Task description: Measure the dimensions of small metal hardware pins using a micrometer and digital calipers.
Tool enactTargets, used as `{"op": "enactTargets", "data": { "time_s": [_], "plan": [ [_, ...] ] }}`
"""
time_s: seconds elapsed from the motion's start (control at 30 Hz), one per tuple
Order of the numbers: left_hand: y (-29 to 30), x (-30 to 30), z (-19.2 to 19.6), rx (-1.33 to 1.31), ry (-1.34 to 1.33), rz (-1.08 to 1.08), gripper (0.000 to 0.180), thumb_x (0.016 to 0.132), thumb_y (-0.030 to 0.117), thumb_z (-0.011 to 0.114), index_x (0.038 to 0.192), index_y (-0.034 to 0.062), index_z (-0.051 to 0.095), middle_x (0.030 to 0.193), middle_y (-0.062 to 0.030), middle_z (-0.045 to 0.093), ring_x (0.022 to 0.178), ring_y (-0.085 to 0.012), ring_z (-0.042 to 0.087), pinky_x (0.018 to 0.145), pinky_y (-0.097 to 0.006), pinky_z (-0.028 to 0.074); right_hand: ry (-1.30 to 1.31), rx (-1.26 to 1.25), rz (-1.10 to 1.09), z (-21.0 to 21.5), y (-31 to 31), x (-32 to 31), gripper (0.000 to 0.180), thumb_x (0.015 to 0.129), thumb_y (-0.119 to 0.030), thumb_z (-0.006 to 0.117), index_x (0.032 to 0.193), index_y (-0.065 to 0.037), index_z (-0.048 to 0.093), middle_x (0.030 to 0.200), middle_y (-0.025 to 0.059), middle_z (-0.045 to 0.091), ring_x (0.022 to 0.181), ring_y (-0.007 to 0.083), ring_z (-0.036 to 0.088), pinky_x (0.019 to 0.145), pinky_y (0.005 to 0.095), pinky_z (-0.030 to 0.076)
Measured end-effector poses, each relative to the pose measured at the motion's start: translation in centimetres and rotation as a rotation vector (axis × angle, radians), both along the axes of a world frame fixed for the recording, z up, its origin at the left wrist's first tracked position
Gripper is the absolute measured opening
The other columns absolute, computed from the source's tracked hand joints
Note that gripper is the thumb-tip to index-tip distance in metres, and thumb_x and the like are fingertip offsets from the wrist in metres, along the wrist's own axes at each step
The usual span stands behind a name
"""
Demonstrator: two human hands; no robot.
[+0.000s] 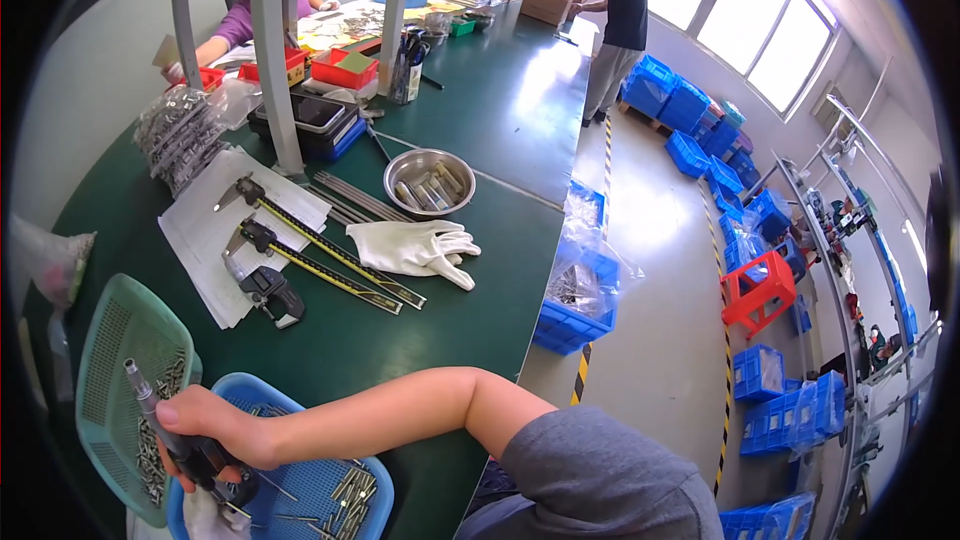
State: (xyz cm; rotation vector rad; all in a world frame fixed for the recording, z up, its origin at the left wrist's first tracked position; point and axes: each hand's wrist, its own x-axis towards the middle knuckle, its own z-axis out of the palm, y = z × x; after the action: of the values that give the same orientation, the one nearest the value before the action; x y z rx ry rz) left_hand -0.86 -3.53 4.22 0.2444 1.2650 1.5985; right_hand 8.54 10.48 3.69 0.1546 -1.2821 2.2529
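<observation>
**Micrometer in right grip, silver end pointing up and to the left**

The micrometer is at the lower left of the view, held above the place where the green basket and the blue basket adjoin. Its long axis runs obliquely, from the silver end at upper left down to the dark body at lower right. The silver end projects clear of the fingers.

The right grip is bare and closed around the dark body, thumb along the upper side. White fabric shows beneath the micrometer at the lower edge; it appears to be the gloved left grip, largely hidden, and whether it holds anything cannot be told.

Metal pins lie in both baskets, those in the blue one loosely grouped near its right wall.

Beyond the baskets on the green desk, two calipers lie nearly parallel, partly on papers, with a dark gauge beside the nearer. A white glove lies to their right; past it are grey rods and a metal bowl containing small cylindrical pieces.

Farther off, one person sits near red trays; another stands at a cardboard box. Blue crates and a red stool occupy the floor at right.
</observation>
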Motion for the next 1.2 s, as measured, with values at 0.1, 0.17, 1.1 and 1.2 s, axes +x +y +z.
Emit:
{"op": "enactTargets", "data": {
  "time_s": [0.1,0.17,1.1,1.2],
  "plan": [
    [-0.4,-0.7,-0.4,0.012,-0.041,-0.044,0.035,0.080,0.007,0.055,0.113,0.0040,0.044,0.091,-0.0089,0.051,0.065,-0.0133,0.044,0.053,-0.023,0.039,-0.020,-0.108,0.100,-0.2,-0.1,-0.4,0.067,0.081,-0.057,0.024,0.067,0.001,0.055,0.055,0.0115,0.057,0.029,0.0095,0.038,0.029,0.0194,0.029],
    [-0.4,-0.5,-0.2,0.018,-0.049,-0.067,0.035,0.080,0.008,0.054,0.114,0.0043,0.043,0.093,-0.0096,0.051,0.067,-0.0142,0.046,0.053,-0.024,0.040,-0.025,-0.216,0.171,-0.1,-0.2,-0.4,0.067,0.082,-0.056,0.022,0.068,0.001,0.055,0.056,0.0119,0.057,0.030,0.0098,0.039,0.029,0.0195,0.029],
    [-0.3,-0.5,-0.4,0.023,-0.008,-0.108,0.029,0.080,0.009,0.054,0.108,0.0043,0.048,0.096,-0.0080,0.054,0.072,-0.0136,0.051,0.053,-0.024,0.044,-0.017,-0.075,0.071,0.5,-0.1,0.2,0.056,0.080,-0.053,0.042,0.066,0.000,0.053,0.053,0.0093,0.055,0.029,0.0073,0.037,0.029,0.0180,0.027],
    [0.0,-0.6,-0.7,0.049,-0.043,-0.141,0.027,0.081,0.009,0.054,0.107,0.0035,0.048,0.096,-0.0079,0.054,0.072,-0.0128,0.050,0.052,-0.023,0.043,-0.057,-0.144,0.114,0.0,0.1,0.0,0.060,0.080,-0.057,0.034,0.069,-0.001,0.054,0.056,0.0097,0.056,0.031,0.0084,0.039,0.029,0.0186,0.028]
  ]
}}
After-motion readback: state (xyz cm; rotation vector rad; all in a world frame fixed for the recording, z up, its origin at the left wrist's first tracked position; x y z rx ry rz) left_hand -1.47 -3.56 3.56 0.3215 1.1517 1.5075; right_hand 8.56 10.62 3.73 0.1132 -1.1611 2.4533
